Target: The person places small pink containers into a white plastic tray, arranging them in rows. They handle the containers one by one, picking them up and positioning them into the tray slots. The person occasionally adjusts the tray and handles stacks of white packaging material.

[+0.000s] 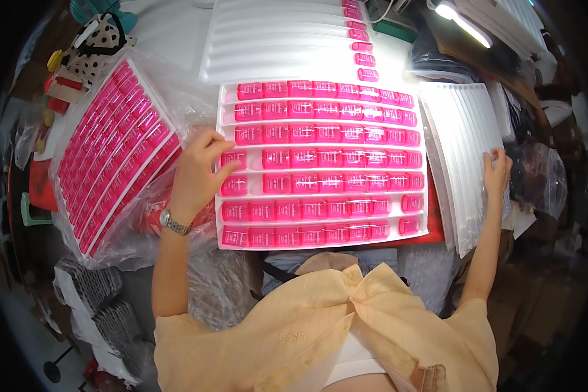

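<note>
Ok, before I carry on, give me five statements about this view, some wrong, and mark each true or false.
1. The left hand is at the left edge of the central white tray. True.
2. Glossy pink printed pieces fill the central white tray without gaps. False: several rows show gaps.
3. The right hand is on the central white tray. False: it is at the white ribbed trays on the right.
4. The metal wristwatch is on the left wrist. True.
5. The far white tray shows pink pieces only near its left end. False: near its right end.
</note>
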A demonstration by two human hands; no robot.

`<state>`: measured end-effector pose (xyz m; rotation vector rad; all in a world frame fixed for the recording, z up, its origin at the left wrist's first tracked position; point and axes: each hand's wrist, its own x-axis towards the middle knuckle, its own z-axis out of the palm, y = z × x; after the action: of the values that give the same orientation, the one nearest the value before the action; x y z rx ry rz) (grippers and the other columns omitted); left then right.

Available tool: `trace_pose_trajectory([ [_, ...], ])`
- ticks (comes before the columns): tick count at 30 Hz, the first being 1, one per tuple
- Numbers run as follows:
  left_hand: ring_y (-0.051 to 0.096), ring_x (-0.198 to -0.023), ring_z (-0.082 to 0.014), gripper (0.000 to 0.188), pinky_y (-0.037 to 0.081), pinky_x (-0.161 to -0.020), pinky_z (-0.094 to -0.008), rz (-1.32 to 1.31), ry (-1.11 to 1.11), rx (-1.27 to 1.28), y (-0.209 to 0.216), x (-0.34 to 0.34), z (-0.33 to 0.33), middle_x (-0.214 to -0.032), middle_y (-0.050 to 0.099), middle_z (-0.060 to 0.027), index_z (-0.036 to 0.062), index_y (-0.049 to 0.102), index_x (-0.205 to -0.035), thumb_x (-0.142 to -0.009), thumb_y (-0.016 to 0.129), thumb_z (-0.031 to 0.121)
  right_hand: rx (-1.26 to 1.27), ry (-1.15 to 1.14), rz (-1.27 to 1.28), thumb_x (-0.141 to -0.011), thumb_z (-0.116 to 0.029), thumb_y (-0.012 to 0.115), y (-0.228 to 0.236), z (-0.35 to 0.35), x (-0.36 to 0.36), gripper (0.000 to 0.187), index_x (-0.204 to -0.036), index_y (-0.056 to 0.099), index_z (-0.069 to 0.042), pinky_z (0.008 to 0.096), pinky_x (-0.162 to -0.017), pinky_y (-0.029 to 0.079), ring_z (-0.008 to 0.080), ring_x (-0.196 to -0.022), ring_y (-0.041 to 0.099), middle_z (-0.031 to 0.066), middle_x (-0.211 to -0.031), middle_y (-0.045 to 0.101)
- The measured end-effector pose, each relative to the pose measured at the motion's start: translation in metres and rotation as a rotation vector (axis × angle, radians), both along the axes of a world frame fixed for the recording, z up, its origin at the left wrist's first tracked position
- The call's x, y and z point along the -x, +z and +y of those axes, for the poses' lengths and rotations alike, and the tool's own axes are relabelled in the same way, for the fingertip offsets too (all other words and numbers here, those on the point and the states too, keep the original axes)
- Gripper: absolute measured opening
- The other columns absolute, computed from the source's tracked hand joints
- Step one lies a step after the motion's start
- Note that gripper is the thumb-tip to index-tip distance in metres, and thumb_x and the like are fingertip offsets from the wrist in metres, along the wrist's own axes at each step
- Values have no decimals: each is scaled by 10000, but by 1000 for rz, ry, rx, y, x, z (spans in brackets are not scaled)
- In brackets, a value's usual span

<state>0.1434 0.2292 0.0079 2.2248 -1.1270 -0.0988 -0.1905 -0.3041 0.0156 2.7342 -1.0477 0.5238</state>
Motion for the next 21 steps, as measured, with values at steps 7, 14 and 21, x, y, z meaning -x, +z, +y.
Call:
trace_pose_trajectory([
  [7, 582, -888, -204, 340, 448, -784, -303, 21, 49, 191, -2, 11, 10, -966, 596, -84, 19, 627, -1004, -686, 746, 41, -837, 347, -499, -892, -160, 636, 31, 102, -104, 142, -959, 574, -52, 237, -590, 462, 83, -673, 568, 20, -763, 594],
  [14, 610, -890, -247, 351, 482, -758, -349, 277, -74, 321, 17, 53, -35, -1001, 622, -103, 35, 610, -1030, -705, 741, 30, -1803, 631, 27, -756, -21, 725, 57, 278, -190, 379, -1063, 503, -16, 225, -461, 529, 182, -701, 681, 113, -960, 603],
  [21, 597, -932, -283, 317, 473, -810, -358, 180, -157, 348, 7, 61, -9, -979, 603, -144, -34, 609, -1014, -720, 720, 3, -1770, 812, 230, -652, -71, 805, 58, 307, -209, 482, -998, 490, 44, 292, -454, 518, 191, -565, 636, 114, -717, 610],
])
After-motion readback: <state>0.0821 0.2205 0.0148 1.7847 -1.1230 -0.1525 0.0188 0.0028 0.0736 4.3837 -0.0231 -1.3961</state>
